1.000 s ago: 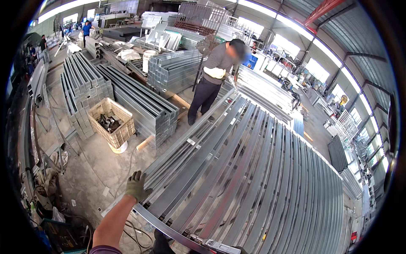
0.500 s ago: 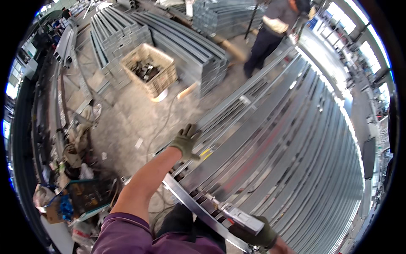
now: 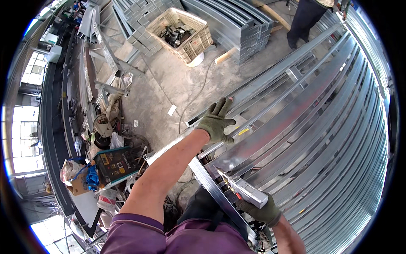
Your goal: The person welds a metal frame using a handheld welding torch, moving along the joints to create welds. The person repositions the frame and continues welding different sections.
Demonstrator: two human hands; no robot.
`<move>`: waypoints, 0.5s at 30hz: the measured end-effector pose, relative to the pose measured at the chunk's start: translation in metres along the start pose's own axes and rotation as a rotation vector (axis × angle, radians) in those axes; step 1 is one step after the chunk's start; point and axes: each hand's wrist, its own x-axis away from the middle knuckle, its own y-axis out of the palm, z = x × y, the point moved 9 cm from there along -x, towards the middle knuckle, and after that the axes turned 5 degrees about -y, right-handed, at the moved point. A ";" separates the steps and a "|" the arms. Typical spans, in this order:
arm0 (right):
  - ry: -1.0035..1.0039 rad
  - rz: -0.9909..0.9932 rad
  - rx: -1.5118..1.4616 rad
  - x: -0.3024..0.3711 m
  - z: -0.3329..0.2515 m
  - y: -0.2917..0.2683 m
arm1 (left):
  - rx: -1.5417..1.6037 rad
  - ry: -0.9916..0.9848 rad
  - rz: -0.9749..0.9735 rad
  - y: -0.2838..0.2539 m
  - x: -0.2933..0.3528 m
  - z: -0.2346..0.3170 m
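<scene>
My left hand (image 3: 217, 123), in an olive-green glove, rests with fingers spread on the near end of a long metal channel (image 3: 270, 91) at the edge of a metal frame. A yellow mark (image 3: 243, 131) shows on a bar just right of it. My right hand (image 3: 263, 210), gloved alike, is wrapped round a boxy silver hand tool with a narrow nozzle, which looks like a welding gun (image 3: 249, 192). Its nozzle points up and left, close above the frame's near rail (image 3: 211, 186). Whether the tip touches metal, I cannot tell.
Long parallel metal slats (image 3: 321, 156) fill the right side. Beyond the frame stand a beige plastic crate (image 3: 190, 53) of metal pieces and stacked steel tubes (image 3: 237, 34). A person's legs (image 3: 306, 21) show at the far right. A control box (image 3: 116, 163) sits left; a cable crosses the floor.
The view has turned, so the frame, crate and hands appear farther right and higher. The other person's upper body has left the picture. Both hands keep about the same places on the frame.
</scene>
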 end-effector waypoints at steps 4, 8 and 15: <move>-0.168 0.013 -0.056 -0.019 0.000 0.014 | 0.009 0.018 0.038 -0.002 -0.002 0.000; -0.235 0.004 -0.063 -0.032 0.000 0.026 | 0.000 0.025 0.058 0.001 -0.005 0.000; -0.287 0.047 -0.180 -0.041 0.008 0.025 | 0.008 0.030 -0.005 -0.005 -0.005 0.002</move>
